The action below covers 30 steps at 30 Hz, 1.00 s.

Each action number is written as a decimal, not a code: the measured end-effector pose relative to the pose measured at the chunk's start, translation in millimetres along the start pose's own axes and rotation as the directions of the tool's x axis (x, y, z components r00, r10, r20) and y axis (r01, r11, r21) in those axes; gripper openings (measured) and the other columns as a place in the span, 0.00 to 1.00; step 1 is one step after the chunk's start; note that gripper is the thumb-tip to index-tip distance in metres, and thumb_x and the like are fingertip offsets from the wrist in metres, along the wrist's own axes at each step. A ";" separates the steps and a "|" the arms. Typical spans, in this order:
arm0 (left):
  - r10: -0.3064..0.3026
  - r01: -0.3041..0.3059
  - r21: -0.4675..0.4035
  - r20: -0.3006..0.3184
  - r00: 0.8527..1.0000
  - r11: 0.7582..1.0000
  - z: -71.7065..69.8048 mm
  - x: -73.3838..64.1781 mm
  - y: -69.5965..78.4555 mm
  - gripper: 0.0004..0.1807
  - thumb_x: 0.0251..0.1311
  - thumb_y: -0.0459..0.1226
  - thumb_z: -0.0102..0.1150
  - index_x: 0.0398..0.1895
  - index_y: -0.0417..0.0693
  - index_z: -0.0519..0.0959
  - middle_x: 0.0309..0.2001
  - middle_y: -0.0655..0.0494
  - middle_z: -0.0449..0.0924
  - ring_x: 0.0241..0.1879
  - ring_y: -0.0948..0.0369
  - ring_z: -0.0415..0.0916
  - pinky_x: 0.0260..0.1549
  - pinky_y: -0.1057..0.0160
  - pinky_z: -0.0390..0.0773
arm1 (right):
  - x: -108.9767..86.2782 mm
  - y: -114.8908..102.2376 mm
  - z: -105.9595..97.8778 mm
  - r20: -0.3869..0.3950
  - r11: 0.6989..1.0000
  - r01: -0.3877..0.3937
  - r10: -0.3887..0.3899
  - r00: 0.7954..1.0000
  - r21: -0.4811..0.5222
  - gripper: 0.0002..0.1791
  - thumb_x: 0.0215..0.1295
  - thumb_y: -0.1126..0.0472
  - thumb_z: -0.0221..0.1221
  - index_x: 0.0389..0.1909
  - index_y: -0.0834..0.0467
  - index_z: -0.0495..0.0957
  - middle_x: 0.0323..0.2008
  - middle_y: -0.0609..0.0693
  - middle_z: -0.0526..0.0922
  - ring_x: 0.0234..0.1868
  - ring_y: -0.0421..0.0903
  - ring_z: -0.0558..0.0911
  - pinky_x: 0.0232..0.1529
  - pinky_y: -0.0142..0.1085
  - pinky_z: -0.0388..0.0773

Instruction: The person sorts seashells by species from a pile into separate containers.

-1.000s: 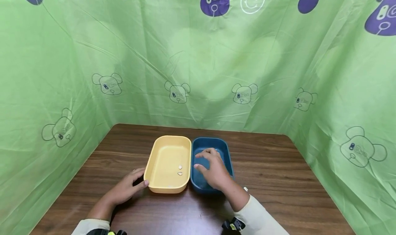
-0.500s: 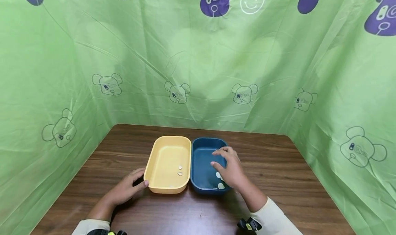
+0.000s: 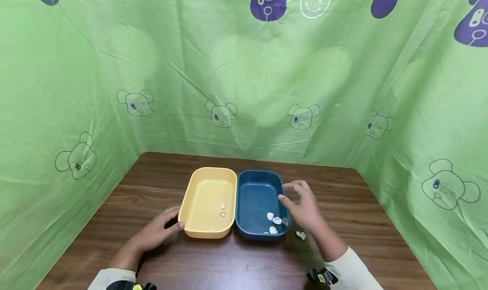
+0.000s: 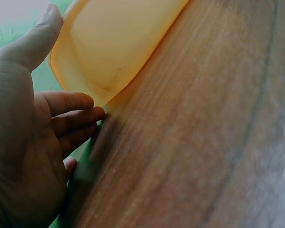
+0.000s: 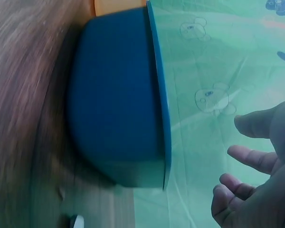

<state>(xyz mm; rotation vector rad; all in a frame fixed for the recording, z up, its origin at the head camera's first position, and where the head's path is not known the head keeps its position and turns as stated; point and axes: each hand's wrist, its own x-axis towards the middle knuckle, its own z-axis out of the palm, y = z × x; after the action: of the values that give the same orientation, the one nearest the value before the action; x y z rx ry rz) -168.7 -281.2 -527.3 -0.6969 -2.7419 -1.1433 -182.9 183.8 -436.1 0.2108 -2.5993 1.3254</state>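
Observation:
A yellow tray (image 3: 207, 235) and a dark blue tray (image 3: 263, 235) stand side by side on the brown wooden table. My left hand (image 3: 154, 232) rests at the yellow tray's near left corner, thumb at the rim and relaxed fingers along the outer wall. Just outside the blue tray's right rim, my right hand (image 3: 305, 207) hovers with fingers loosely spread and nothing between them. Several white, shell-like pieces (image 3: 277, 220) lie in the near right part of the blue tray. Two smaller pale pieces (image 3: 223, 214) lie on the yellow tray's floor.
A couple of white pieces (image 3: 300, 235) sit on the table (image 3: 366, 222) right of the blue tray, below my right hand. Green printed curtains (image 3: 259, 82) rise around the table's back and sides.
My right hand has moved right, from over the blue tray to beyond its right rim, uncovering the white pieces inside and those on the table. The left hand has stayed put.

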 end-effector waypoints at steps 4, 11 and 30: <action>-0.002 0.002 0.011 -0.004 1.000 1.000 0.6 -0.8 -0.6 0.26 0.76 0.42 0.64 0.73 0.43 0.80 0.73 0.39 0.79 0.72 0.36 0.74 0.67 0.34 0.75 | -4.5 9.9 -5.7 0.008 1.000 0.012 -0.012 1.000 -0.019 0.15 0.73 0.64 0.71 0.57 0.61 0.86 0.60 0.60 0.78 0.65 0.61 0.78 0.54 0.42 0.82; 0.004 -0.004 0.011 -0.013 1.000 1.000 -0.6 0.5 0.0 0.26 0.76 0.41 0.65 0.73 0.43 0.80 0.73 0.40 0.79 0.72 0.37 0.75 0.68 0.41 0.77 | -14.0 27.0 -12.9 -0.009 0.999 0.041 -0.041 0.999 -0.033 0.13 0.71 0.64 0.72 0.53 0.63 0.87 0.54 0.59 0.84 0.56 0.59 0.81 0.58 0.52 0.78; -0.003 0.004 0.016 -0.007 1.000 1.000 0.1 0.1 -0.5 0.26 0.76 0.42 0.64 0.73 0.45 0.80 0.73 0.40 0.79 0.73 0.36 0.74 0.67 0.35 0.75 | -33.8 68.1 -22.1 0.092 0.995 -0.081 0.076 0.993 0.061 0.10 0.69 0.66 0.72 0.47 0.67 0.87 0.36 0.53 0.87 0.36 0.37 0.79 0.39 0.30 0.78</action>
<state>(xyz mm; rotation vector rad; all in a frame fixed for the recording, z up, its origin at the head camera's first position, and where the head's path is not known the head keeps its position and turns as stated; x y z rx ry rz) -169.1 -281.4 -527.7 -0.6854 -2.7449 -1.1210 -162.6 242.4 -485.3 0.1845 -2.6664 1.4606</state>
